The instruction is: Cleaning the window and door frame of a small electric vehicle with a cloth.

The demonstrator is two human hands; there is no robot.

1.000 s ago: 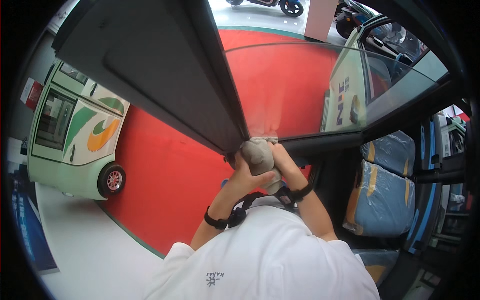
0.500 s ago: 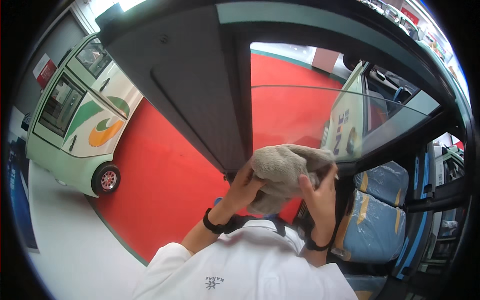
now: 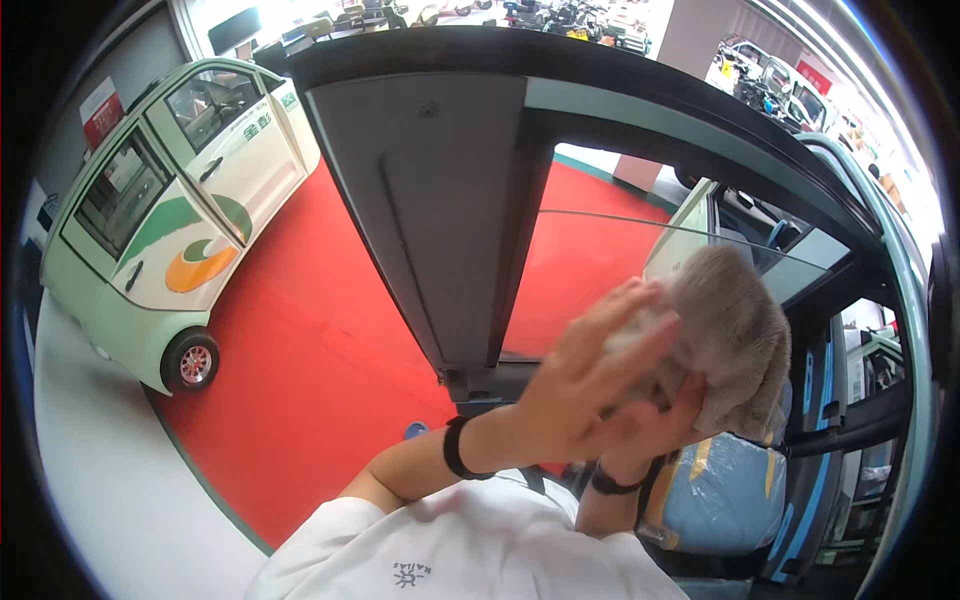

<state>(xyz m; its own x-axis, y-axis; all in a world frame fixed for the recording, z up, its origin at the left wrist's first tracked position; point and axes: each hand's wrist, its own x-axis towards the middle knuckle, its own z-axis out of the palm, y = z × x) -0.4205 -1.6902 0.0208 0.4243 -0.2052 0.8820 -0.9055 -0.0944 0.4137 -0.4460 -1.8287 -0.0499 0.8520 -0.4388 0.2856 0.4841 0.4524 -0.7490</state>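
A grey-brown plush cloth [image 3: 735, 325] is raised in front of me on the right, bunched and partly folded over. My right hand [image 3: 650, 425] grips it from below, its fingers partly behind the cloth. My left hand [image 3: 590, 365] lies across at the cloth's left edge, fingers stretched out and smeared by motion; whether it touches the cloth I cannot tell. Just beyond both hands is a dark vehicle door frame [image 3: 515, 240] with a partly lowered window pane [image 3: 600, 270].
A blue seat in clear plastic wrap [image 3: 720, 495] is at the lower right, inside the vehicle. Dark door panel [image 3: 430, 220] stands ahead over a red floor [image 3: 300, 330]. A pale green and cream small car [image 3: 185, 215] is parked at the left.
The cloth has moved to the right and up, in my right hand. My left hand has let go of its side and crossed rightward with fingers extended. The view has shifted slightly.
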